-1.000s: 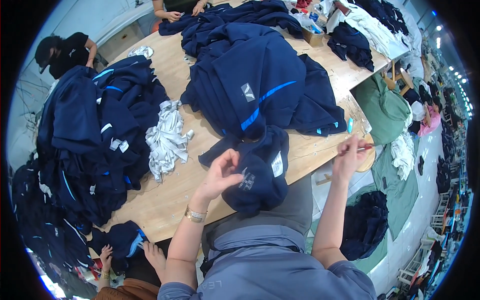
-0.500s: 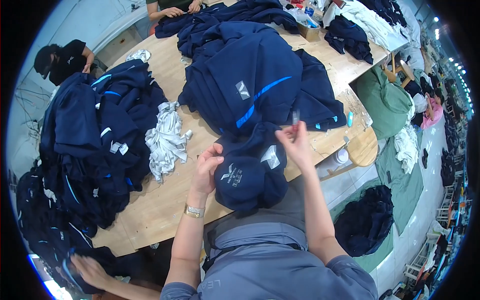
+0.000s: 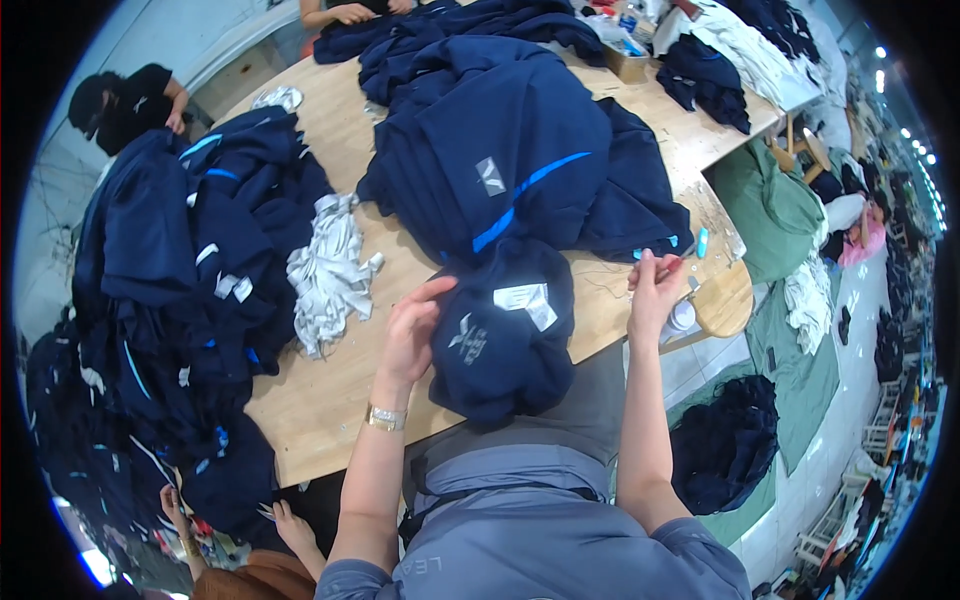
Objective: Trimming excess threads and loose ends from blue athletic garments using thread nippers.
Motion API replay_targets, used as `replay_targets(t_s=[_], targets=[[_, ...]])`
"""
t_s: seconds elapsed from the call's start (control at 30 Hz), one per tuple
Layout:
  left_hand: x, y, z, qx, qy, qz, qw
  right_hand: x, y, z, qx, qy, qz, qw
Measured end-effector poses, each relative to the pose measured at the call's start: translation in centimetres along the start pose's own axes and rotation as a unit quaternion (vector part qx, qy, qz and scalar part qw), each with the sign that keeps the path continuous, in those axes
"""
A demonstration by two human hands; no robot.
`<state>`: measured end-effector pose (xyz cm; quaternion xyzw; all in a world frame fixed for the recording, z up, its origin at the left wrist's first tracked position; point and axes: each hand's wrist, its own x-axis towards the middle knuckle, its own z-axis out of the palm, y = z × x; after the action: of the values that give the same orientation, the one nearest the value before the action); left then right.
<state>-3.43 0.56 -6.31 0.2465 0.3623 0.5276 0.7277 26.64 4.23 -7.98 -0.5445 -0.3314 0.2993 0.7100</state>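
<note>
The left hand (image 3: pixel 410 328) is curving half-open beside the shirt (image 3: pixel 510 370). Right of it, the right hand (image 3: pixel 652 298) is gripping a red tool (image 3: pixel 676 265).

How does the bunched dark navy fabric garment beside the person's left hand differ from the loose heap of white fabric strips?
Form: the bunched dark navy fabric garment is a rounded bundle; the loose heap of white fabric strips is many narrow pieces.
Markings: the garment carries a white label and pale printing; the strips look plain.
Position: the garment overhangs the pale wooden table's front edge; the strips lie on top.
Both are fabric.
</note>
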Motion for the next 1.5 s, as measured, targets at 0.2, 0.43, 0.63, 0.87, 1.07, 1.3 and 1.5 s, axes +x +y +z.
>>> replay_targets(t_s=[0.2, 0.43, 0.63, 0.87, 1.07, 1.3, 1.5], targets=[[0.9, 1.4, 3.1, 0.108, -0.090, 0.046, 0.989, -5.8, -2.0, 3.6, -0.018, -0.162, 0.013, 0.986], [0.9, 1.9, 3.8, 0.134, -0.073, 0.042, 0.987, -9.4, -1.9, 6.1, -0.080, -0.342, 0.017, 0.936], [0.9, 1.2, 2.9, 0.230, -0.088, 0.099, 0.964, -8.4, -3.5, 6.0, 0.038, -0.273, 0.116, 0.954], [-0.5, 2.4, 3.5, 0.231, -0.147, 0.173, 0.946, -8.8, -4.6, 6.4, 0.157, -0.305, 0.109, 0.933], [-4.7, 3.9, -0.7, 0.576, -0.041, 0.123, 0.807, -1.6, 0.4, 3.8, 0.013, -0.189, 0.019, 0.982], [-6.9, 6.2, 4.1, 0.610, -0.108, 0.224, 0.753, -1.1, -1.3, 8.6, -0.085, -0.521, 0.165, 0.833], [-6.3, 10.1, 6.6, 0.564, 0.054, 0.541, 0.621, -3.3, -5.0, 10.1, 0.136, -0.748, 0.316, 0.568]])
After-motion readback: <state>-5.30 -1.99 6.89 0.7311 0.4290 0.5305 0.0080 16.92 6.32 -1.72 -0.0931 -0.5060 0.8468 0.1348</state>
